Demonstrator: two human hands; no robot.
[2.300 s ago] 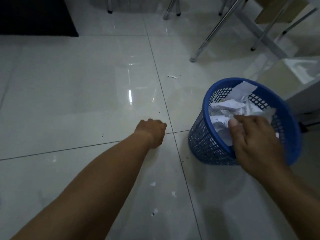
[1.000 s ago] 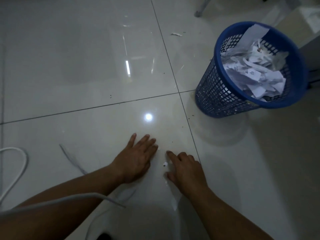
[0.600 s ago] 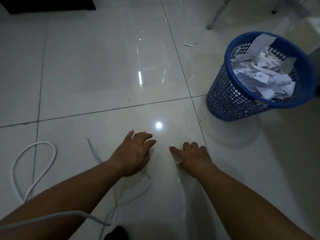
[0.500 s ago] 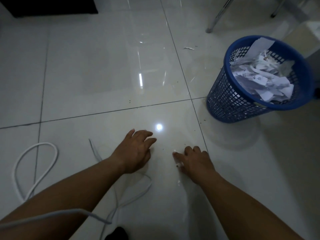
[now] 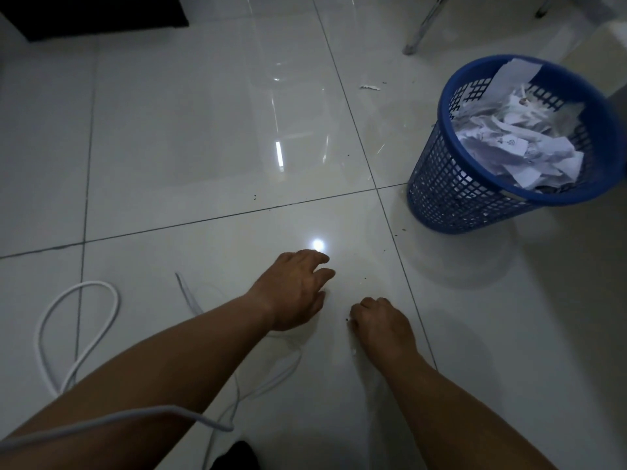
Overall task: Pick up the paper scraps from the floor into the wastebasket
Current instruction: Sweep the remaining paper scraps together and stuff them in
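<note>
My right hand (image 5: pixel 381 322) is low on the white tile, its fingers curled under and closed over a tiny paper scrap that they hide. Another small white scrap (image 5: pixel 353 351) lies on the floor beside my right wrist. To its left, my left hand (image 5: pixel 295 290) rests on the tile with its fingers loosely spread, holding nothing. The blue mesh wastebasket (image 5: pixel 451 195) stands at the right, beyond both hands, and is filled with crumpled white paper (image 5: pixel 515 144). A further paper scrap (image 5: pixel 369 87) lies far off on the floor, left of the basket.
A white cable (image 5: pixel 81 320) loops over the floor at the left and runs under my left forearm. A metal chair leg (image 5: pixel 412 49) stands behind the basket. Dark furniture (image 5: pixel 95 15) fills the top left corner.
The fingers of my right hand have curled in over the scrap that lay at their tips. My left hand has lifted its fingers slightly. My view has shifted a little.
</note>
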